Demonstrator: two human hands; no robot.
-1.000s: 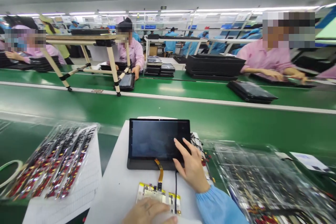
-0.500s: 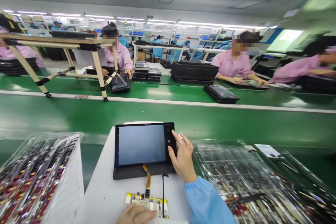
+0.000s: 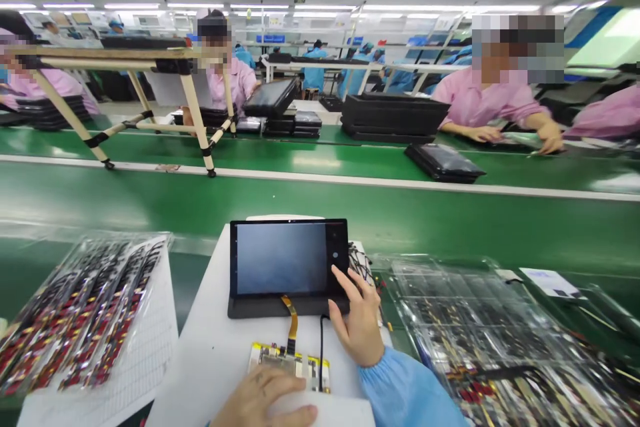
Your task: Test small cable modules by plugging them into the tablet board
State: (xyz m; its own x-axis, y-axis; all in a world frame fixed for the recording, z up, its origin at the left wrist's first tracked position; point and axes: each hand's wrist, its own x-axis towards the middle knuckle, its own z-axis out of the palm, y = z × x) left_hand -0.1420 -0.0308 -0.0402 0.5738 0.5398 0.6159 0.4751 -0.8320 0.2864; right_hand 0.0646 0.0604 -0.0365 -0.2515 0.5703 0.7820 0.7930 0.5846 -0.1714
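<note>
A black tablet screen (image 3: pixel 285 259) lies propped on a dark base on a white work board (image 3: pixel 215 353). An orange flex cable (image 3: pixel 291 323) runs from it down to a small circuit board (image 3: pixel 280 361). My right hand (image 3: pixel 359 320), in a blue sleeve, rests at the screen's lower right corner, its fingers spread and touching the glass. At the bottom edge my left hand (image 3: pixel 263 402) lies flat beside the circuit board, pressing on a white sheet. A black wire (image 3: pixel 321 347) runs between the two hands.
Plastic bags of red and black cable sets lie left (image 3: pixel 85 313) and right (image 3: pixel 500 340) of the board. A green conveyor belt (image 3: pixel 400 220) runs across beyond it. Co-workers in pink sit opposite with black tablets (image 3: pixel 443 162) and stacked trays (image 3: pixel 393 119).
My right hand has slid down from the screen's right side to its lower right corner. My left hand shows more. A co-worker opposite has lifted a tablet off the belt.
</note>
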